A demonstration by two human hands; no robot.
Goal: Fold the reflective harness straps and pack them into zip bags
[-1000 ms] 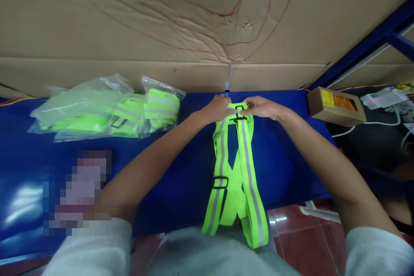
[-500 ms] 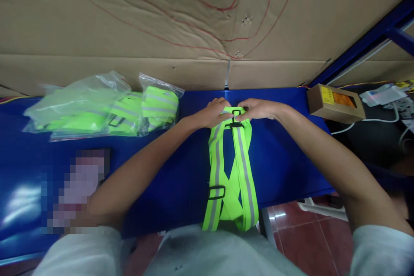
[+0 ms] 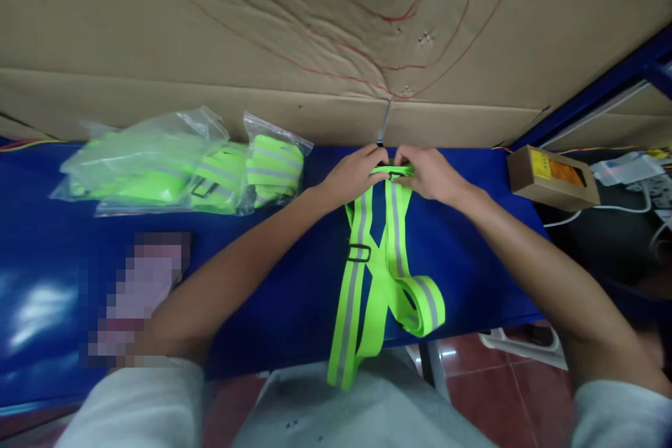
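Observation:
A neon green reflective strap harness (image 3: 386,259) with grey stripes lies lengthwise on the blue table (image 3: 283,273). Its far end is pinched between both hands near the table's back edge. My left hand (image 3: 357,173) grips the top of the left strap. Close beside it, my right hand (image 3: 428,173) grips the top of the right strap by a black buckle. A second black buckle (image 3: 359,253) sits midway down the left strap. The near end hangs over the table's front edge, and the right strap curls into a loop there.
Clear plastic bags of folded green straps (image 3: 183,171) lie at the back left. A small cardboard box (image 3: 554,178) rests at the table's right end, with white cables and a power strip (image 3: 648,182) beyond. A cardboard wall (image 3: 315,35) rises behind. A blurred patch sits front left.
Both hands pulled the harness further onto the table, toward the back edge. The mid-strap buckle moved up with it, and the right strap's lower end curled into a loop on the table.

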